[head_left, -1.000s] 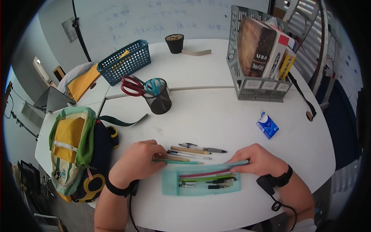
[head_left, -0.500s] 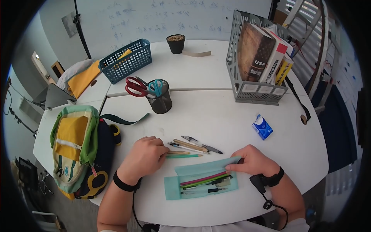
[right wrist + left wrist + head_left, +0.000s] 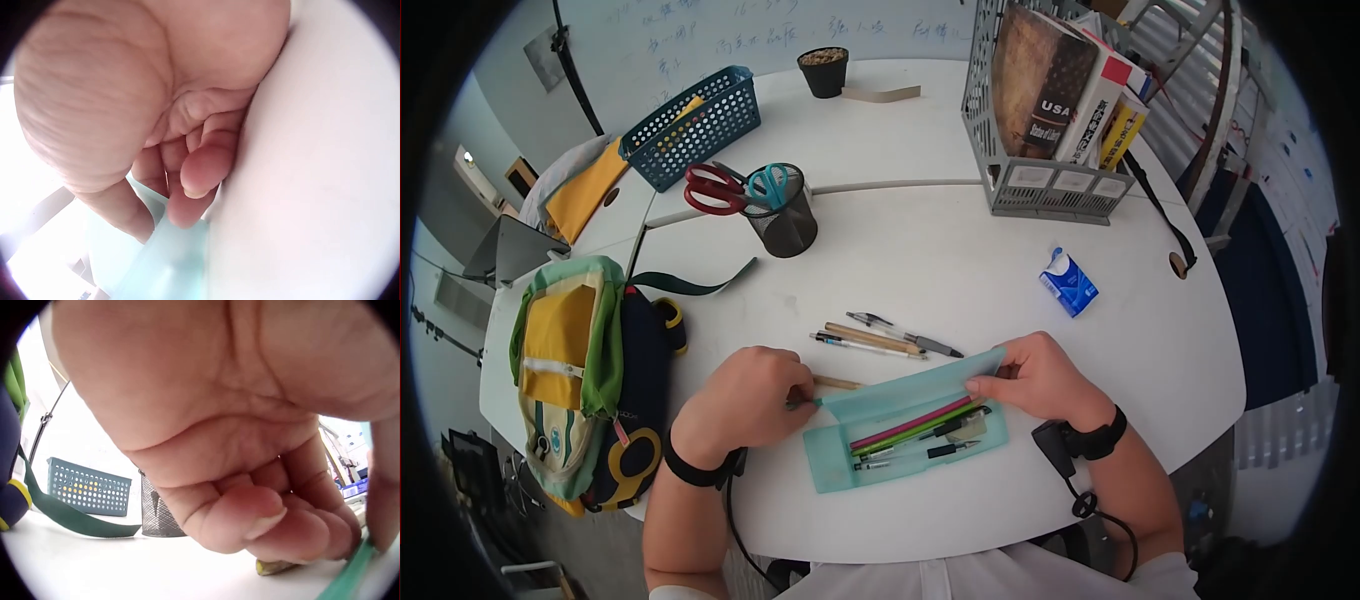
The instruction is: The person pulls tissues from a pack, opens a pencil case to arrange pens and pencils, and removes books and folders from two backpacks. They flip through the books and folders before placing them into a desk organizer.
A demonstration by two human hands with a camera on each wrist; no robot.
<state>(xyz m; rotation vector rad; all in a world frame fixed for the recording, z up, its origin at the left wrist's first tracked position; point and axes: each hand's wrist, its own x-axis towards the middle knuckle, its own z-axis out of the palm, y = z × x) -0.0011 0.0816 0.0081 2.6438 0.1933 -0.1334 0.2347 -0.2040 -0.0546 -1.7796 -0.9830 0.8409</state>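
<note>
My left hand (image 3: 750,395) pinches a teal pencil (image 3: 351,575) between thumb and fingers, just left of a translucent teal pencil case (image 3: 825,468). The case stands open on the table, with a pink pencil, a green one and several pens (image 3: 948,449) in it. With thumb and fingertips my right hand (image 3: 1048,378) holds the right end of its raised lid (image 3: 905,388). A brown pencil (image 3: 838,382) lies partly hidden behind the left fingers and the lid. Beyond the lid rest a grey-and-black pen (image 3: 935,345), a brown pencil and a white pen (image 3: 865,345).
A backpack (image 3: 560,330) stands on the left. Farther back are a mesh cup with scissors (image 3: 785,228), a blue basket (image 3: 695,130) and a plant pot (image 3: 824,75). On the right sit a blue-and-white packet (image 3: 1068,284) and a grey file rack with books (image 3: 1050,190).
The teal pencil lay on the table behind the case; now my left hand has it, closer to the case's left end. My right hand keeps hold of the lid. The head view has shifted.
</note>
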